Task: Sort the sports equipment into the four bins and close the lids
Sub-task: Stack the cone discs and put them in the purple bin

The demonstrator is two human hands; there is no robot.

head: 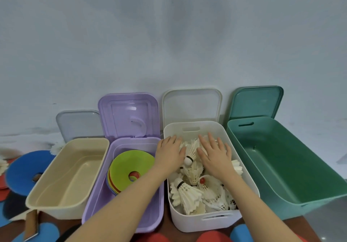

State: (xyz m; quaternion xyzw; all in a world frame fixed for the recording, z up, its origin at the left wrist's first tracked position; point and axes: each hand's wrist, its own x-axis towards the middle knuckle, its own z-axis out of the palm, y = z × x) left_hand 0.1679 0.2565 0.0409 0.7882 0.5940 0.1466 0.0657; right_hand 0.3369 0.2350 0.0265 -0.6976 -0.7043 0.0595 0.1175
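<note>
Four bins stand in a row against the pale wall, each with its lid propped upright behind it. Both hands reach into the white bin [212, 221], third from the left: the left hand [169, 152] lies flat with its fingers straight near the bin's far left corner, and the right hand [216, 154] lies beside it, fingers spread, both pressing down on the heap of white shuttlecocks [189, 194] that fills this bin (neither grip pinches anything). One shuttlecock with a dark band round its cork sits between the two hands. The purple bin [124, 217] just to the left holds a stack of flat cone discs [131, 164], a lime-green one on top. The beige bin [56, 208] at the left end and the green bin [293, 191] at the right end show only their bare insides. A blue disc [24, 168] lies outside, left of the beige bin, on the surface.
</note>
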